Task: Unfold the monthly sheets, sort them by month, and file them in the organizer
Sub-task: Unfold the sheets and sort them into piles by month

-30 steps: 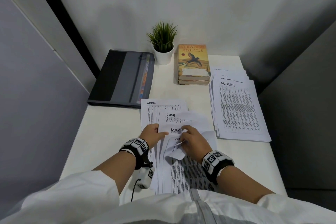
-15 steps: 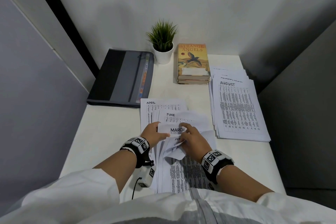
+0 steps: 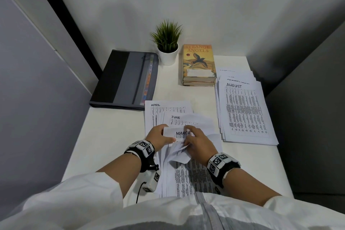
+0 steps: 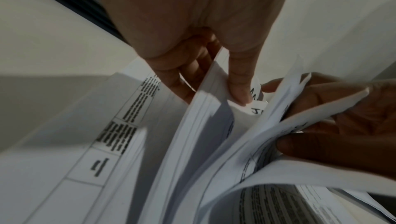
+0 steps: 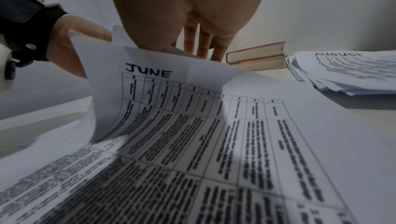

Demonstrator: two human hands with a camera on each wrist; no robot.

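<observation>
Both hands work the folded MARCH sheet (image 3: 180,133): left hand (image 3: 158,136) pinches its edge steady while right hand (image 3: 198,141), its grip on the paper, opens it for sorting.

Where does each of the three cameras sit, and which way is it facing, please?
Head: worn high, looking forward and down at the desk; both forearms, left hand and right hand show.
Left wrist: looks along the left hand at the folded sheets it pinches.
Right wrist: looks along the right hand's fingers over the JUNE sheet.
Head and right wrist share the AUGUST stack and books.
</observation>
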